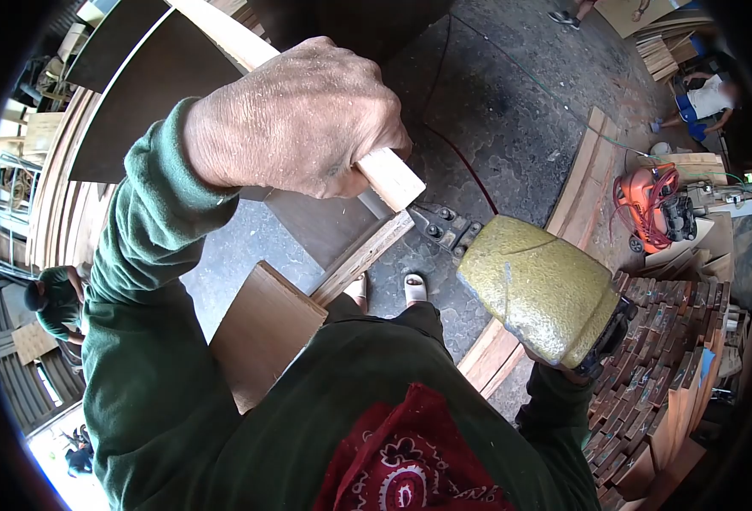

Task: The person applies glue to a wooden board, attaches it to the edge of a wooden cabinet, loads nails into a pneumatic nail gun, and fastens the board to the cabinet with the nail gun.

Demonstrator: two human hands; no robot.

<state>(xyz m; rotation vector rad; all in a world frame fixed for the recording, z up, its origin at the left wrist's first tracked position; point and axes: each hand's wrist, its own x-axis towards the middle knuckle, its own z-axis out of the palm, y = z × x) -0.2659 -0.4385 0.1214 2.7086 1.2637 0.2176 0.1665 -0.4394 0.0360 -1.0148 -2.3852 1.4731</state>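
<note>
My left hand [308, 119] is closed around a pale wooden strip [393, 177], whose squared end sticks out below the knuckles. The right side of the view is taken up by a yellow nail gun [539, 285]. Its metal nose [446, 228] points left, close to the end of the strip. My right hand [567, 373] grips the gun from beneath, with most of its fingers hidden by the tool's body. Just under the strip's end, the edge of a wooden board [363, 255] runs down to a brown panel [267, 328] in front of my body.
Dark panels [150, 89] stand at upper left. A red hose [465, 166] crosses the floor. An orange air compressor [648, 209], long planks [584, 187] and stacked wood pieces [648, 358] lie right. Other people [708, 98] are at the right and left edges.
</note>
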